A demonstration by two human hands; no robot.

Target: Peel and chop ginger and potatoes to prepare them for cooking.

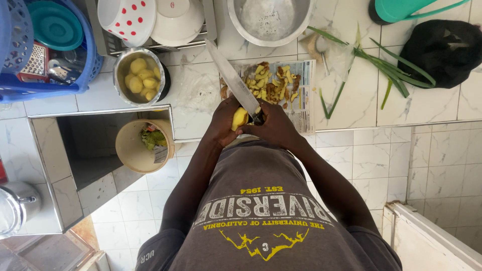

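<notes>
Stood at a white tiled counter (432,108), seen from above. Left hand (223,123) closed around a yellow potato (239,118), held just off the counter's edge, close to the chest. Right hand (275,128) gripped the handle of a knife (232,78), long blade slanting up and away to the left, its heel touching the potato.

Just beyond the hands, on the counter, lay a newspaper (301,98) heaped with peelings (268,85). To its left stood a pot (139,76) holding peeled potatoes in water. Above the paper sat a steel bowl (271,20), and left of that two upturned bowls on a rack, one white with red dots (128,17), one plain white (178,20). At far left, a blue basket (75,65) with a grater inside.

Right of the paper lay green leaves (391,68), partly across a black bag (442,50). Down on the floor, left of the person, a beige bucket (133,150) with scraps in it.
</notes>
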